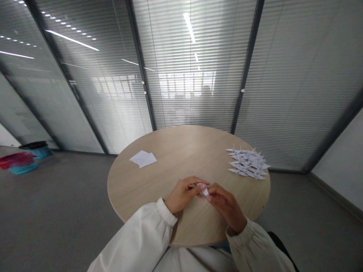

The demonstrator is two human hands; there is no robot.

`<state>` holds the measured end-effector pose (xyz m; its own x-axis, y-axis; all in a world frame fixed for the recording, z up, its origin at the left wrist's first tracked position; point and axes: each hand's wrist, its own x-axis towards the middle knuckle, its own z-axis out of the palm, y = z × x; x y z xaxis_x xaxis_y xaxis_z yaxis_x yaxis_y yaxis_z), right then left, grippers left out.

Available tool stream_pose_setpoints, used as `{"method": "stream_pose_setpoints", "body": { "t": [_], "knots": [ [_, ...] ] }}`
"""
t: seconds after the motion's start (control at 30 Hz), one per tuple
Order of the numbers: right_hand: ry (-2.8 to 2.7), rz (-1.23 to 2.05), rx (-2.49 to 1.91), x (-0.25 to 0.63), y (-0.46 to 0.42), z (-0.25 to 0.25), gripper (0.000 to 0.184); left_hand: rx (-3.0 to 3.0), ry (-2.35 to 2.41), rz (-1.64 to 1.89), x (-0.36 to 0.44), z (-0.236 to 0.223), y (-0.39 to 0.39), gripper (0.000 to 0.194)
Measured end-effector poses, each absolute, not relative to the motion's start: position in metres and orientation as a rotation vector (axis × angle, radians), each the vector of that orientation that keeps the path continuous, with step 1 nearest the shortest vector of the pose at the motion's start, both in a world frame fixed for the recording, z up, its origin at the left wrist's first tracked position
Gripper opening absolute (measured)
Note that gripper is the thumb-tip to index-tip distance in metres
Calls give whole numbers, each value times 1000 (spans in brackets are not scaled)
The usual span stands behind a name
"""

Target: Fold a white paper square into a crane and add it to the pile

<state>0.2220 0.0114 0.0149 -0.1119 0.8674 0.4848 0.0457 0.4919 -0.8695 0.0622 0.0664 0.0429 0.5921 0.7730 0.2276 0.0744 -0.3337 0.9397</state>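
Note:
Close to the front of the round table, my left hand and my right hand meet over a small piece of folded white paper. The fingers of both hands pinch it, and they hide most of its shape. Over on the right side of the table lies a dense cluster of folded white paper cranes, with pointed tips sticking out and up. A few flat white paper sheets overlap at the table's left.
The round wooden table stands before a glass partition with blinds. On the floor at far left are a bin with a red liner and another with a black liner. A dark curved object shows beside my right sleeve.

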Motion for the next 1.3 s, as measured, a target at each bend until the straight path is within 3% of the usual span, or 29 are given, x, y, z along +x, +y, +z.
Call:
{"method": "stream_pose_setpoints", "body": {
  "t": [0.77,1.3],
  "knots": [
    [-1504,750,-1094,224,14,6,15,1598,688,860,65,49,69,41],
    [-1510,730,-1158,222,14,10,16,1554,789,862,63,46,71,27]
  ]
}}
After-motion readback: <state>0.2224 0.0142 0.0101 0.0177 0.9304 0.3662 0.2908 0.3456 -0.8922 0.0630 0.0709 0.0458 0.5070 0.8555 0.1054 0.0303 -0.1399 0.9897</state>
